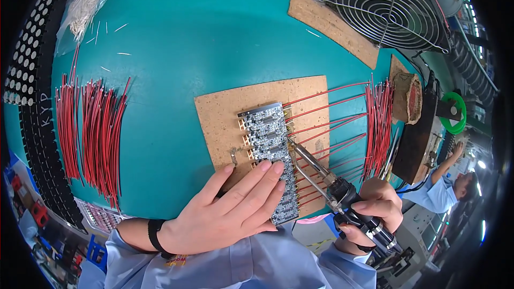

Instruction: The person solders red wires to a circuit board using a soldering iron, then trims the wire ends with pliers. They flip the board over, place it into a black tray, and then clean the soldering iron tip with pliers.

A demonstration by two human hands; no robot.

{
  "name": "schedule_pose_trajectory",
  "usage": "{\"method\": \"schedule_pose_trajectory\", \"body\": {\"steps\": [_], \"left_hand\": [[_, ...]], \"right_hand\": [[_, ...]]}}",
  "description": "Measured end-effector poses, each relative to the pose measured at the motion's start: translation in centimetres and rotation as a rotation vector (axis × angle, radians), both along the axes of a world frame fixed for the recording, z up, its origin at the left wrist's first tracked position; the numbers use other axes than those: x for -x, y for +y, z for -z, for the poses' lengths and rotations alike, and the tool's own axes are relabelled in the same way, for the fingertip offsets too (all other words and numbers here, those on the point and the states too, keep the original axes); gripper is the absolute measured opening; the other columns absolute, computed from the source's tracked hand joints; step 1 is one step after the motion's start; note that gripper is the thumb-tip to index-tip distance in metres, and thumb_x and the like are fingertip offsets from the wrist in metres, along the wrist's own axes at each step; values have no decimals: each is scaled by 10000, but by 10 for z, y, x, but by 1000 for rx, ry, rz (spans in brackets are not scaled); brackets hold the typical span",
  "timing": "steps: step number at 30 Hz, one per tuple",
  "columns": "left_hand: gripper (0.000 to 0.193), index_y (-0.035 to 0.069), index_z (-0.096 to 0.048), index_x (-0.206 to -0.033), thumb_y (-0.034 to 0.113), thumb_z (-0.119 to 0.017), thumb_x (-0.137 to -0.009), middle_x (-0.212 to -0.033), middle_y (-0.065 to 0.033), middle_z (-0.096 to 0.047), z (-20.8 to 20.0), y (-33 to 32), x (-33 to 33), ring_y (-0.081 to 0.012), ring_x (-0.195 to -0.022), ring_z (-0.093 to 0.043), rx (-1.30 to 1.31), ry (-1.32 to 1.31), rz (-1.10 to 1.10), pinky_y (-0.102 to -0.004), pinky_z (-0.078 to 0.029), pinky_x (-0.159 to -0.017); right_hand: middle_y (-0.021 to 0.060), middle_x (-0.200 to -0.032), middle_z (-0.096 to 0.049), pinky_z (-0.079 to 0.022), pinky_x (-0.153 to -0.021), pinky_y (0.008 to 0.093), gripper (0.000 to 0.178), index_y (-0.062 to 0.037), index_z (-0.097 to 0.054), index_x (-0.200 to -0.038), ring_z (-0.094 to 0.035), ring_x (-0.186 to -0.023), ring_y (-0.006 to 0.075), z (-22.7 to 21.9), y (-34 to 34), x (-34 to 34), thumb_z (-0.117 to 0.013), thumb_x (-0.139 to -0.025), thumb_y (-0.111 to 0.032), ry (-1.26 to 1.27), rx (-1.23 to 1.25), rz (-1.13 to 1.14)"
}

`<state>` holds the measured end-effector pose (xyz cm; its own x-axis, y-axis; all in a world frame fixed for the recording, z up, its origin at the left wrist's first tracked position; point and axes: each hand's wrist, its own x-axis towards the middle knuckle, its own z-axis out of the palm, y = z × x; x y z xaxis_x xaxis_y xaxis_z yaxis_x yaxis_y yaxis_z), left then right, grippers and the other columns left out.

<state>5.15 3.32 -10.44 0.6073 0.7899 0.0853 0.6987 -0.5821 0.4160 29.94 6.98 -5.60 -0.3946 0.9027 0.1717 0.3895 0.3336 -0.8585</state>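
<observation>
Right hand, nearest the lens, is closed around the black handle of a soldering iron, whose tip touches the right edge of a circuit board strip where red wires fan out. Left hand lies flat, fingers together, pressing the strip's lower part onto a cork mat on the teal table. Outward lie loose red wire bundles at left and a fan grille at upper right.

The table is teal. Red wires lie at left and red wires at right. A tan cork board carries grey-and-white circuit boards. Sleeves are pale blue.
</observation>
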Motion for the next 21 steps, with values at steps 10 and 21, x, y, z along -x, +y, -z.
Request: {"method": "schedule_pose_trajectory", "body": {"steps": [10,21], "left_hand": [[581,119,-558,-1128,568,-554,-759,-1300,-73,-478,0,0,1,-195,-1194,-449,-7,9,0,-429,-309,-961],[596,99,-546,-1143,549,-572,-753,-1296,-90,-477,1,-2,0,-210,-1187,-452,9,-14,-2,-442,-314,-954]], "right_hand": [[72,-730,-526,-385,-556,258,412,-25,-611,-959,-511,-654,148,-1,-7,-6,-790,-612,-158,-85,-143,201],[73,-1046,-524,-388,-714,221,379,14,-505,-1146,-488,-827,127,10,-1,-27,-591,-804,-122,-415,-219,933]]}}
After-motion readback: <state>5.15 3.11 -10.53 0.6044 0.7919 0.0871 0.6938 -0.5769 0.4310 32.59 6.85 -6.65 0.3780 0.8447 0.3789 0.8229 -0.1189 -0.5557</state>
